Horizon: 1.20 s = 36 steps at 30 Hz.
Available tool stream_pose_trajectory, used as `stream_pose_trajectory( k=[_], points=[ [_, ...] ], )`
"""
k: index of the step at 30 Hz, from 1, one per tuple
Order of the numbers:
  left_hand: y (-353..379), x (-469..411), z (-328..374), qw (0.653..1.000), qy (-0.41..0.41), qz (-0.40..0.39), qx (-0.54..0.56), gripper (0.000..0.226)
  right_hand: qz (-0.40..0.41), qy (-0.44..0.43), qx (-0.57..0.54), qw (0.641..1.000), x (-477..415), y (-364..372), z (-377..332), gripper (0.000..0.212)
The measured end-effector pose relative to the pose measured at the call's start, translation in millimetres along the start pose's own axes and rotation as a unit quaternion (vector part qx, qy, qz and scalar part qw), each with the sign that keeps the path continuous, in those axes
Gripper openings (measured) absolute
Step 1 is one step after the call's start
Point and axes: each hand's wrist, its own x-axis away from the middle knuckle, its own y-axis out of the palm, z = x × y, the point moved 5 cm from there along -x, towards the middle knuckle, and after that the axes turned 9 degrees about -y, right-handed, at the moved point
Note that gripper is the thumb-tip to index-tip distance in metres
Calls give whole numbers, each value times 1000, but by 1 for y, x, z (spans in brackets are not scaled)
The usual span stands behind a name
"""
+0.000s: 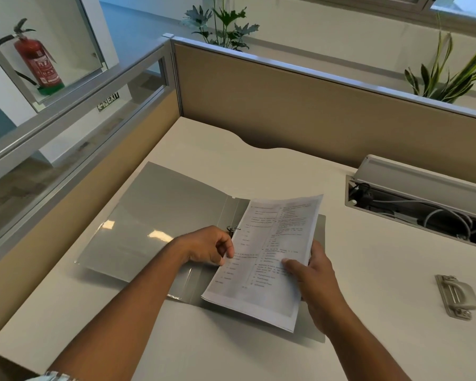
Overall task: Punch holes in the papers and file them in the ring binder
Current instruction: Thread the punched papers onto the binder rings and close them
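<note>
While the ring binder (160,229) lies open on the counter (368,270), the left hand (206,247) pinches the papers (270,257) by the rings; the right hand (313,281) grips their right edge. A hole punch (456,296) sits well apart.

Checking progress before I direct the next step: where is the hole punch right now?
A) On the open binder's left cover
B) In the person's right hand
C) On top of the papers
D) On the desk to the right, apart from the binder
D: the hole punch sits alone on the desk, right of the binder, while both hands hold the papers.
</note>
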Motion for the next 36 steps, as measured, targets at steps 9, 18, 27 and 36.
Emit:
stream_pose_trajectory(
  k=[9, 18, 27, 36],
  points=[
    [4, -1, -1, 1000, 3, 14, 20, 21, 13, 0, 43, 999, 0, -8, 1, 47],
    [6, 1, 0, 998, -18, 24, 54, 22, 11, 2, 70, 997, -1, -7, 2, 46],
    [12, -3, 4, 997, -18, 78, 7, 24, 21, 1, 105, 994, -7, -16, 8, 47],
    [19, 5, 5, 990, 2, 137, 6, 23, 32, 1, 145, 989, -11, -31, 33, 48]
  ],
)
